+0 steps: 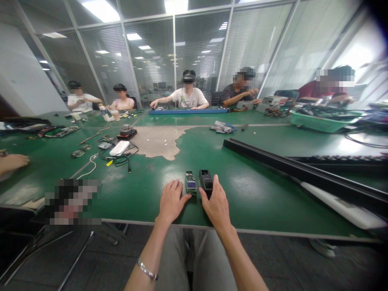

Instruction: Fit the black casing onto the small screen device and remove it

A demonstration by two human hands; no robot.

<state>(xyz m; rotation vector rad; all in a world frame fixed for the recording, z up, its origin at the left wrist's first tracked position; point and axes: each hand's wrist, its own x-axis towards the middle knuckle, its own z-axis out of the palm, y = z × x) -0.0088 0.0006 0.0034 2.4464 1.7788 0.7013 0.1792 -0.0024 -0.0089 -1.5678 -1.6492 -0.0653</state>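
A small green circuit board with a little display screen [191, 185] lies on the green table in front of me. Right beside it is a black plastic housing [206, 178] with cut-out openings. My left hand [172, 199] rests palm down to the left of the board, fingers extended, its thumb tip at the board's near end. My right hand [217, 204] is at the right side of the housing, thumb and fingers spread around its near end. Whether the right fingers press on the housing is hard to make out. A metal bracelet [147, 270] is on my left wrist.
Long black rails [291, 169] and a white bar [339, 204] lie at right. A white box with cables [119, 148] and glasses [81, 151] are at left. Farther off are a green basket [324, 122], a blue bar [188, 111] and several seated people. Another person's hand [15, 163] shows at left.
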